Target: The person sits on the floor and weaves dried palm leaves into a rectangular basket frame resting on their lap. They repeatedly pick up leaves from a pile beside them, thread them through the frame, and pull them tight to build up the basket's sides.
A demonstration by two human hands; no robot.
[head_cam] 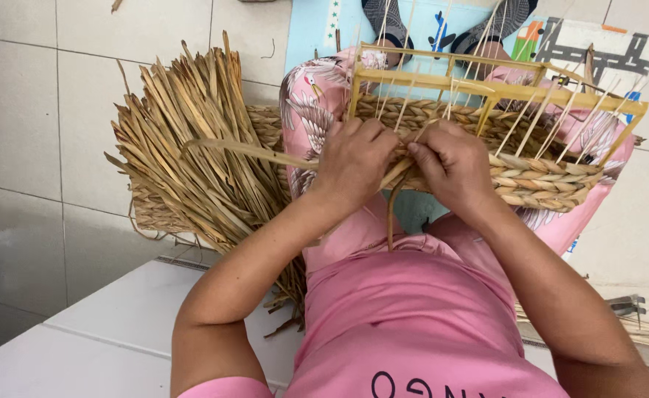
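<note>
From the head camera, the left hand (354, 158) and right hand (449, 162) were both pinched shut on pale dried-leaf strands (394, 173) at the near wall of a half-woven braided straw basket (538, 180), which rested on the person's lap around a yellow wooden frame (486, 88), beside a bundle of dried tan leaves (192, 147).

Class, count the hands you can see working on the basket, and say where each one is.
2. The left hand grips the dry leaf strands at the basket rim; the right hand pinches the braid beside it. Some fingers are hidden.
</note>
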